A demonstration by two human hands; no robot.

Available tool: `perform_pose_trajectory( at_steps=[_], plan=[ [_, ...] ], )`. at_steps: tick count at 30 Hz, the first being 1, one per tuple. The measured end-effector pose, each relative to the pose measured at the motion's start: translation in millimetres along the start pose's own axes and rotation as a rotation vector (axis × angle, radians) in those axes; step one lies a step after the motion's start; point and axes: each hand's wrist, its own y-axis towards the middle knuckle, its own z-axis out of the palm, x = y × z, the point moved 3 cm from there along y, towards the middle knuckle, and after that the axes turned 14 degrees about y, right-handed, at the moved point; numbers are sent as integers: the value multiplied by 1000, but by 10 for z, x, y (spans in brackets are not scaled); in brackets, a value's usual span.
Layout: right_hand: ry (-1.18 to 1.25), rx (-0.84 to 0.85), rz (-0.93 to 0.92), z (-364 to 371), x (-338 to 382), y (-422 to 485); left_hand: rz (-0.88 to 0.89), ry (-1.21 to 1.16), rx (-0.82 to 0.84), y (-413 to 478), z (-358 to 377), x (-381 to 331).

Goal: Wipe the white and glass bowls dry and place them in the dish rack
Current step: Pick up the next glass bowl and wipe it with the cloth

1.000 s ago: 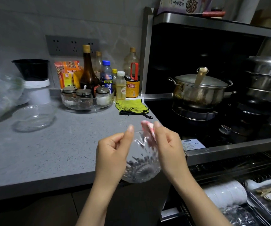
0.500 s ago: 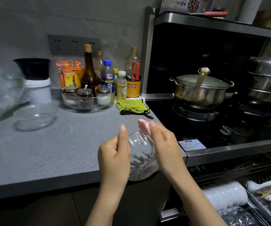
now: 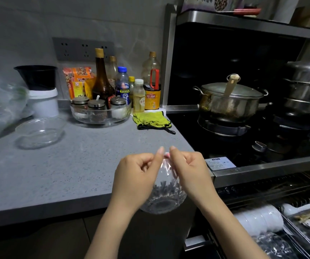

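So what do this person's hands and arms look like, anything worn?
Both are bare. The left hand and right hand show no gloves or rings, and the thumbnails look short. The left forearm and right forearm are uncovered down to the picture's bottom edge: no sleeve, watch or bracelet in view.

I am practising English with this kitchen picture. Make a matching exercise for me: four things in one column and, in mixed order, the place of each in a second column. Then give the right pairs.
Things
1. patterned cut-glass bowl
2. yellow-green cloth
3. lidded steel pot
4. stack of white bowls

Places
A. on the stove burner
B. in the dish rack, lower right
C. gripped by the left hand and the right hand
D. lying on the grey counter

Pairs: 1-C, 2-D, 3-A, 4-B
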Motion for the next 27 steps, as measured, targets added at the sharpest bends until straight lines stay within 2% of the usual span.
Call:
perform_pose_trajectory(
  at_steps=[2,5,7,11,14,16,18,20,22,24,27],
  plan=[
    [19,-27,-59,0,-6,-21,-29,-50,-46,-3,5,17],
    [141,-75,-56,24,-102,-99,-287,-289,-140,-49,-3,101],
    [94,-83,-66,80,-197,-210,-412,-371,-224,-74,-1,90],
    [-255,-76,-180,279,-204,-370,-425,-340,-335,-82,74,46],
    [-312,-115,-265,229,-104,-234,-362,-351,-305,-78,115,-43],
    [-156,-90,-206,144,-51,-104,-357,-389,-268,-82,88,-85],
    [93,-14,-45,78,-50,0,-354,-427,-227,-77,39,-69],
    [256,-7,142,16,-127,45,-358,-459,-196,-64,4,20],
    [290,-38,233,-24,-173,45,-398,-512,-190,-68,8,126],
    [268,-38,240,-37,-176,7,-408,-577,-144,-69,14,203],
    [228,-48,249,-39,-132,-11,-339,-486,-48,-44,-43,261]
  ],
)
